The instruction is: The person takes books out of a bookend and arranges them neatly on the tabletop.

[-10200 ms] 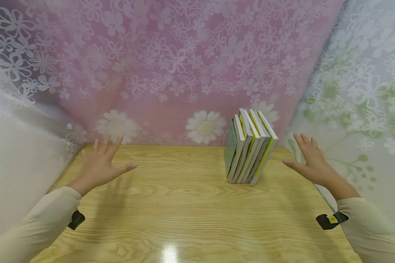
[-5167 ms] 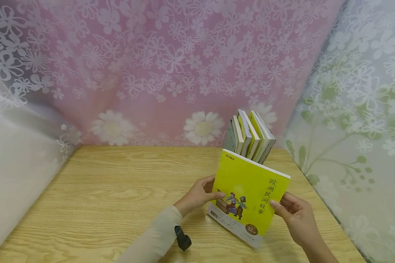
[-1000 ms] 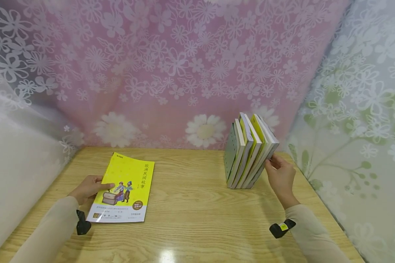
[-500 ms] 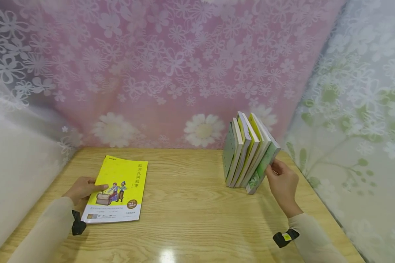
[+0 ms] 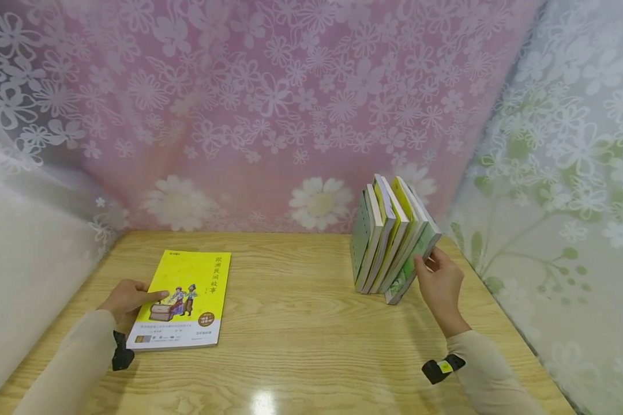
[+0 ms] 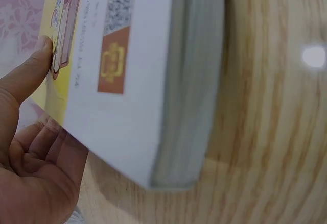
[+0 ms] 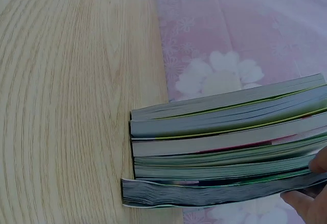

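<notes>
In the head view my left hand [image 5: 127, 300] grips the left edge of a yellow-covered book [image 5: 199, 285], thumb on the cover and fingers underneath. The book lies face up over the left of the table; the left wrist view shows its white lower band and page block [image 6: 189, 81]. My right hand [image 5: 442, 288] pinches a green-covered book [image 5: 409, 270] at the right end of a row of upright books [image 5: 376, 242]. This green book leans right and its lower edge sticks out in front of its neighbours. In the right wrist view its page edges [image 7: 204, 192] lie beside my fingertips [image 7: 319, 163].
The row stands near the back of the wooden table [image 5: 291, 340], with a dotted grey-green panel [image 5: 360, 245] at its left end. A pink floral curtain [image 5: 259, 132] hangs behind, and a pale one [image 5: 560, 202] borders the right side.
The yellow book was taken from the row's right end, turned face up in both hands and carried left. My right hand then returned to the row and drew the green book partly forward.
</notes>
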`<state>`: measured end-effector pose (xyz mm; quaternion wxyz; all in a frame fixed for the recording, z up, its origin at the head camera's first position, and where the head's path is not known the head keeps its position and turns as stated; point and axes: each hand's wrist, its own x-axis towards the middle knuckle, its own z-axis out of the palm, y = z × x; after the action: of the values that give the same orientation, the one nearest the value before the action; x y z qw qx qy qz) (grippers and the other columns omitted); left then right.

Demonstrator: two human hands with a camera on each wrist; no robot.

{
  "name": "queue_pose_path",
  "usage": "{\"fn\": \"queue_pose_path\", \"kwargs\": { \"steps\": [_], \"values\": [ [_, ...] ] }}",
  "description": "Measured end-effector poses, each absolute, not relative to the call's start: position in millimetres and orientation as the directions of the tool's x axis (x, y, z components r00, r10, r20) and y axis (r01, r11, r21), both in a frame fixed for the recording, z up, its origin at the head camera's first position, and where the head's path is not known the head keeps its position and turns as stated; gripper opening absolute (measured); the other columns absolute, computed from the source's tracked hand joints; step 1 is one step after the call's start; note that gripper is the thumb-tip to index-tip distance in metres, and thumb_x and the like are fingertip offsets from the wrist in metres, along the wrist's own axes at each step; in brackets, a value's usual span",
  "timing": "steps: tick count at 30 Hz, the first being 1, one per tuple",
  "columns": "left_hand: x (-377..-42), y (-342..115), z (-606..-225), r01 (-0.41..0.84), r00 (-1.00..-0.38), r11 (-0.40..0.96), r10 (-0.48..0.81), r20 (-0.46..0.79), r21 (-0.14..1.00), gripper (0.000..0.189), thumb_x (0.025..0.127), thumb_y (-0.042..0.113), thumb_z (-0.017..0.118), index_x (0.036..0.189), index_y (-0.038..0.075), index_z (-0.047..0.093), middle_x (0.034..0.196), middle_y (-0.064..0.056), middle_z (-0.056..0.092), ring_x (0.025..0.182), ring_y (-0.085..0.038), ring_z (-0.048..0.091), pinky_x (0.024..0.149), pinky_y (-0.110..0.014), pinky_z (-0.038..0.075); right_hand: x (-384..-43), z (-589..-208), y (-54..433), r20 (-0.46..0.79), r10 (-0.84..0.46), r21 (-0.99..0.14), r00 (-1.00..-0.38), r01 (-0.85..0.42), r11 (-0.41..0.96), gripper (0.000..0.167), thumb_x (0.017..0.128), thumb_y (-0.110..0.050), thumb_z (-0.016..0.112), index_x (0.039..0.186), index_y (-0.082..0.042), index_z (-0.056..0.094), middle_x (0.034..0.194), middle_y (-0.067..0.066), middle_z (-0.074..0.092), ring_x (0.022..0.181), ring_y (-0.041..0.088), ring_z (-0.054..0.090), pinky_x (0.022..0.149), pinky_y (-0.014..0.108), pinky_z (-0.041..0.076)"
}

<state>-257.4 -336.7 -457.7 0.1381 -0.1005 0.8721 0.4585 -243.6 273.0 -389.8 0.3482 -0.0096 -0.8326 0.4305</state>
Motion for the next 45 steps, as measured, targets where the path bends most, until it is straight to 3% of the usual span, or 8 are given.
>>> {"fn": "queue_pose_path", "kwargs": {
  "steps": [4,6,10,14,26,37,45],
  "values": [
    [-256.3,-339.7,-456.6,-0.28,-0.944,0.572,-0.019,-0.329,0.771,0.068,0.086,0.038,0.072,0.12,-0.018,0.054,0.08,-0.007,0.07,0.071,-0.02,0.065,0.066,-0.033,0.055,-239.8,-391.0,274.1,0.576,0.322,-0.72,-0.751,-0.28,0.635,0.028,0.089,-0.001,0.063,0.115,0.009,0.065,0.106,0.026,0.067,0.091,0.041,0.067,0.064,-0.001,0.041],
    [-257.7,-342.1,-456.1,-0.26,-0.947,0.594,-0.003,-0.321,0.761,0.074,0.085,0.04,0.072,0.125,-0.019,0.05,0.087,-0.013,0.07,0.079,-0.024,0.066,0.074,-0.038,0.055,-237.0,-390.8,274.8,0.579,0.326,-0.716,-0.747,-0.275,0.641,0.028,0.089,-0.002,0.064,0.114,0.008,0.066,0.106,0.026,0.068,0.089,0.037,0.068,0.064,-0.001,0.041],
    [-261.8,-347.9,-455.2,-0.252,-0.944,0.656,-0.007,-0.329,0.711,0.09,0.083,0.05,0.071,0.132,-0.019,0.042,0.117,-0.032,0.06,0.105,-0.04,0.059,0.092,-0.05,0.048,-230.8,-389.3,275.2,0.584,0.332,-0.713,-0.741,-0.273,0.646,0.028,0.088,-0.003,0.065,0.114,0.009,0.066,0.104,0.026,0.068,0.081,0.003,0.068,0.064,-0.001,0.042],
    [-262.8,-351.3,-450.3,-0.28,-0.93,0.664,-0.01,-0.366,0.693,0.1,0.082,0.056,0.068,0.138,-0.019,0.032,0.139,-0.041,0.033,0.122,-0.049,0.047,0.098,-0.056,0.043,-225.3,-388.6,276.1,0.599,0.329,-0.707,-0.73,-0.29,0.645,0.027,0.086,0.0,0.065,0.111,0.01,0.066,0.1,0.028,0.068,0.072,-0.026,0.05,0.064,-0.001,0.042],
    [-253.3,-345.6,-429.8,-0.222,-0.941,0.645,0.055,-0.334,0.732,0.09,0.089,0.043,0.066,0.135,-0.026,0.029,0.138,-0.043,0.031,0.121,-0.048,0.049,0.092,-0.046,0.05,-213.7,-388.0,279.2,0.622,0.309,-0.687,-0.72,-0.312,0.656,0.027,0.085,0.001,0.066,0.11,0.011,0.067,0.099,0.028,0.068,0.073,-0.027,0.049,0.063,-0.001,0.042],
    [-252.1,-343.4,-428.8,-0.185,-0.944,0.656,0.089,-0.318,0.732,0.096,0.091,0.046,0.062,0.141,-0.022,0.017,0.143,-0.041,0.026,0.128,-0.054,0.036,0.101,-0.059,0.038,-205.2,-384.5,283.0,0.585,0.32,-0.71,-0.745,-0.28,0.646,0.028,0.086,0.0,0.066,0.111,0.012,0.066,0.1,0.029,0.068,0.071,-0.026,0.05,0.062,-0.001,0.042],
    [-250.3,-335.6,-427.5,-0.174,-0.949,0.678,0.078,-0.306,0.714,0.1,0.089,0.05,0.063,0.144,-0.018,0.015,0.144,-0.04,0.026,0.13,-0.056,0.029,0.101,-0.065,0.033,-198.8,-382.4,287.5,0.578,0.325,-0.724,-0.749,-0.287,0.627,0.028,0.087,-0.001,0.066,0.111,0.012,0.066,0.103,0.03,0.066,0.072,-0.024,0.052,0.061,0.002,0.045]
  ]
}}
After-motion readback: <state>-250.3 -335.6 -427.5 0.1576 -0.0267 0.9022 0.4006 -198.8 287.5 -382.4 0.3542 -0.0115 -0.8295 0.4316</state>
